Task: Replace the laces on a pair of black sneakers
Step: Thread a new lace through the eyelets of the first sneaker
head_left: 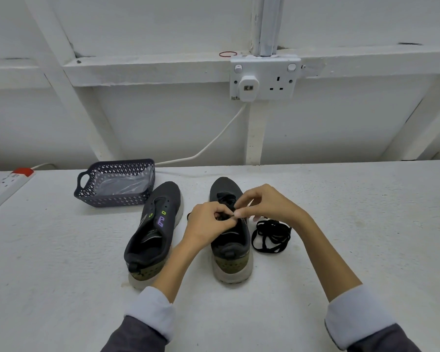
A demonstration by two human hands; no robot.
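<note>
Roughly midway, I judge: left hand (208, 222) and right hand (267, 203) each hold the lace (225, 199) of the laced sneaker (230, 250) in a pinching grip, with the bare sneaker (158, 224) at its 9 o'clock and a loose lace (271, 236) at 3 o'clock.

Left hand (208, 221), right hand (263, 203), forearms converging, fingertips pinching

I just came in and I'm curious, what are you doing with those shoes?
A person is working on one black sneaker: the left hand and right hand both pinch a black lace over its eyelets. The other sneaker stands beside it with no lace. A loose lace lies bundled on the table nearby.
</note>
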